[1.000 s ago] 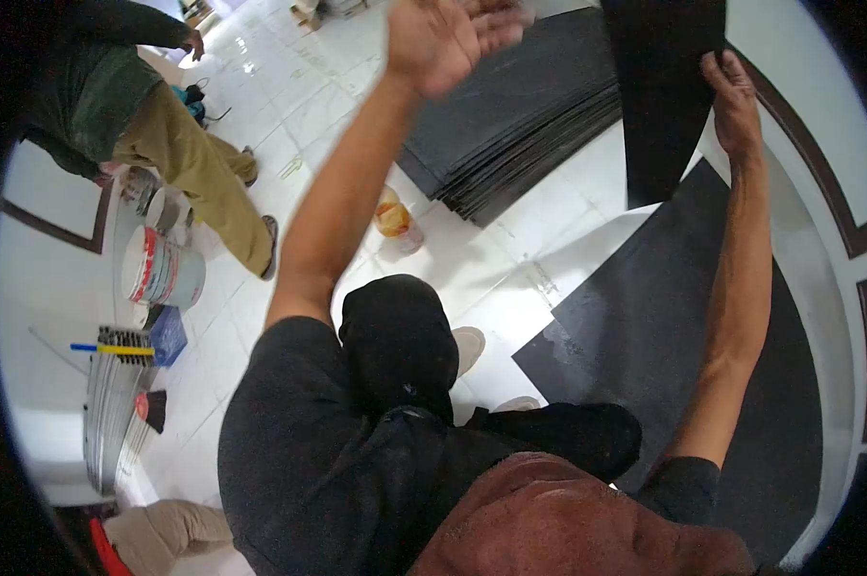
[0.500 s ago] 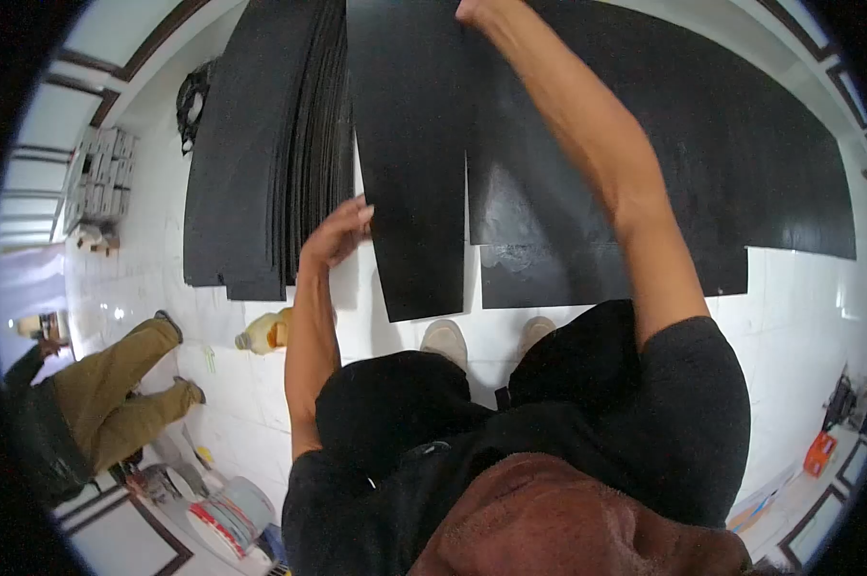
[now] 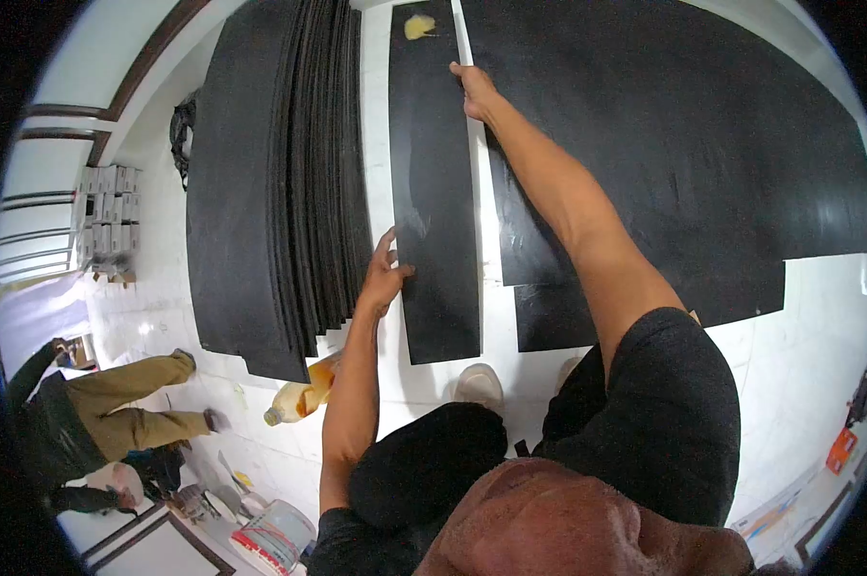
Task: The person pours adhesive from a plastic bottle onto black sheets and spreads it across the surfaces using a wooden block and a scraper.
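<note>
A long black panel (image 3: 440,192) lies lengthwise in front of me, its near end close to my shoe. A pale yellow smear (image 3: 419,27) sits near its far end. My left hand (image 3: 385,280) grips the panel's left edge, thumb over the top face and a finger stretched along the side. Farther up, my right hand (image 3: 475,93) is closed on the right edge, its fingertips partly hidden. To the left stands a thick stack of black panels (image 3: 261,173). Wide black sheets (image 3: 664,163) cover the floor on the right.
A plastic bottle with amber liquid (image 3: 294,401) lies by the stack's near end. A white bucket (image 3: 275,538) stands at the lower left, near a person in brown trousers (image 3: 131,394). Small boxes (image 3: 112,206) are piled along the left wall. An orange box (image 3: 842,451) sits far right.
The panel now lies apart from the sheets on the right, with a strip of floor between, and its yellow smear has come into view. My right hand has come nearer along its edge.
</note>
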Tool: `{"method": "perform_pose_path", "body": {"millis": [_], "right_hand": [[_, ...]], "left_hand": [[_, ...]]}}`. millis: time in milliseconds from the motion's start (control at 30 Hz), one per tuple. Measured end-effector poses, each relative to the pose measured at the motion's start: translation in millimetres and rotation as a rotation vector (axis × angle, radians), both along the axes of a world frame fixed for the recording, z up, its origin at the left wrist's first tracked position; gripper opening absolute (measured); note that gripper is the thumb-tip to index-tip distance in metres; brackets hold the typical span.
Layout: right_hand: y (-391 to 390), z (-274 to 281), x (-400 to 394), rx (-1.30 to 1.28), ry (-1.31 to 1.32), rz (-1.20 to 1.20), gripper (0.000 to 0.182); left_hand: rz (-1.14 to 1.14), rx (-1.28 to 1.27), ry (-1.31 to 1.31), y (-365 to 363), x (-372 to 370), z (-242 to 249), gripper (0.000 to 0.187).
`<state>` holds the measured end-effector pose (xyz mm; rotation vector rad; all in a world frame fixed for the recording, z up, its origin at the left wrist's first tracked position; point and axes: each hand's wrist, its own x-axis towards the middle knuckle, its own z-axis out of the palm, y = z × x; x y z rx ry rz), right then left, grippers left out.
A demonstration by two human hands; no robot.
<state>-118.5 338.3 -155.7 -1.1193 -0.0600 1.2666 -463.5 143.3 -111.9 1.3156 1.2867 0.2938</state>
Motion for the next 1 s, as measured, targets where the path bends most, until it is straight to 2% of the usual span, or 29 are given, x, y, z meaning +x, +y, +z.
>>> {"method": "perform_pose_path", "body": {"millis": [33,100,133,200,267,300,367,400,433,467,500,567,600,633,700,767,833,867,900,933,1000], "right_hand": [[-5,-4,5,-0.010,-0.004,0.005,0.047],[-47,42,8,-0.023,-0.320,0.488,0.075],[-51,35,15,-0.037,-0.323,0.486,0.075],[-59,11,28,-0.079,-0.685,0.641,0.075],[-77,0,46,-0.067,-0.751,0.587,0.069],[-92,7,61,-0.030,-0.687,0.597,0.065],[-120,22,92,-0.005,-0.626,0.606,0.061],[-134,28,110,-0.016,-0.706,0.581,0.058],[-148,35,128,-0.026,-0.789,0.556,0.055],[-165,43,142,-0.058,-0.831,0.530,0.054],[-186,51,154,-0.092,-0.868,0.504,0.053],[-235,73,176,-0.185,-0.969,0.614,0.054],[-263,78,182,-0.221,-0.986,0.636,0.053],[-292,82,186,-0.255,-1.006,0.659,0.053],[-359,75,190,-0.264,-1.130,0.628,0.051],[-421,88,167,-0.398,-0.954,0.474,0.050],[-480,80,154,-0.457,-0.980,0.385,0.049],[-508,71,145,-0.480,-0.955,0.278,0.049],[-534,63,135,-0.502,-0.927,0.170,0.048],[-551,62,119,-0.527,-0.793,0.014,0.046],[-590,45,104,-0.570,-0.797,-0.139,0.043]], "left_hand": [[0.005,-0.068,-0.022,7,5,-4,0.087],[0.011,-0.193,-0.078,16,16,-10,0.087],[-0.007,-0.238,-0.040,20,24,-9,0.086],[0.009,-0.173,-0.107,21,29,-33,0.082],[0.073,-0.068,-0.052,32,25,-85,0.079],[0.031,-0.179,-0.024,38,37,-63,0.077],[0.053,-0.124,-0.031,42,55,-54,0.076],[0.060,-0.104,-0.046,48,59,-56,0.076],[0.035,-0.095,-0.039,60,54,-84,0.078],[0.028,-0.118,0.025,61,67,-64,0.079],[0.027,-0.082,0.013,65,70,-72,0.078],[0.045,0.004,-0.002,75,68,-112,0.079],[0.026,0.011,-0.106,74,73,-103,0.075],[-0.017,0.054,-0.099,76,78,-101,0.073],[-0.057,0.096,-0.099,82,90,-96,0.072],[-0.013,0.062,-0.100,80,98,-94,0.062],[-0.015,0.049,-0.077,80,98,-94,0.061],[-0.008,0.029,-0.070,80,102,-84,0.060],[-0.092,0.103,-0.046,89,97,-100,0.058],[-0.093,0.092,-0.069,97,91,-118,0.057],[-0.127,0.102,-0.099,98,99,-107,0.059]]}}
